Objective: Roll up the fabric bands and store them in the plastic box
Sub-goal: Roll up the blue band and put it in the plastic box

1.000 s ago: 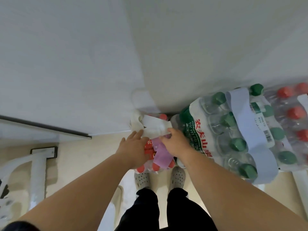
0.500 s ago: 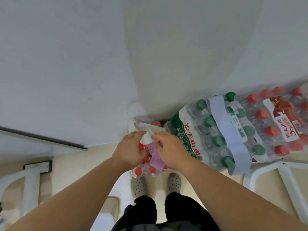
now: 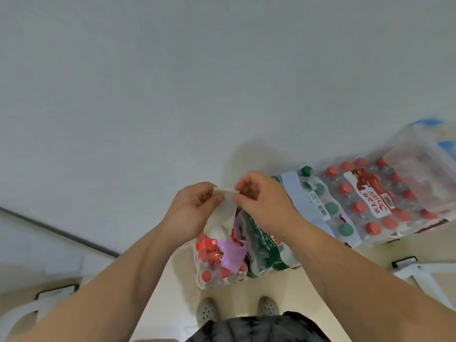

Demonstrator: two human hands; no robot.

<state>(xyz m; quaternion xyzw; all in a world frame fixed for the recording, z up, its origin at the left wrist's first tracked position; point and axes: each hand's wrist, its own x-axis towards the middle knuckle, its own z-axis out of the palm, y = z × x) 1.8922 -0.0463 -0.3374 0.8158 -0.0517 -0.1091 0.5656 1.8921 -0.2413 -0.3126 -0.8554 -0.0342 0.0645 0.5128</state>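
1. Cream fabric band [image 3: 222, 213] is the piece being worked. Its top edge is pulled short between my two hands and the rest hangs down from them. The long axis runs roughly top to bottom, with the tail dropping toward the bottle packs below.
2. My left hand [image 3: 195, 208] pinches the left corner of that edge with thumb against curled fingers. My right hand [image 3: 261, 201] pinches the right corner the same way. Both touch the band, so neither is nearer, and they sit close together.
3. I judge the roll has to start at this held end and travel down the hanging length.
4. The purple band [image 3: 232, 255] lies below my hands, draped over the red-capped pack [image 3: 209, 267] just beside the cream tail. I cannot tell whether the two touch.
5. The pale blue band [image 3: 303, 201] lies across the green-capped pack [image 3: 330, 208], to the right and nearer my right hand.
6. A blurred translucent shape [image 3: 424, 144] sits at the far right, well apart from my hands. I cannot tell whether it is the plastic box.
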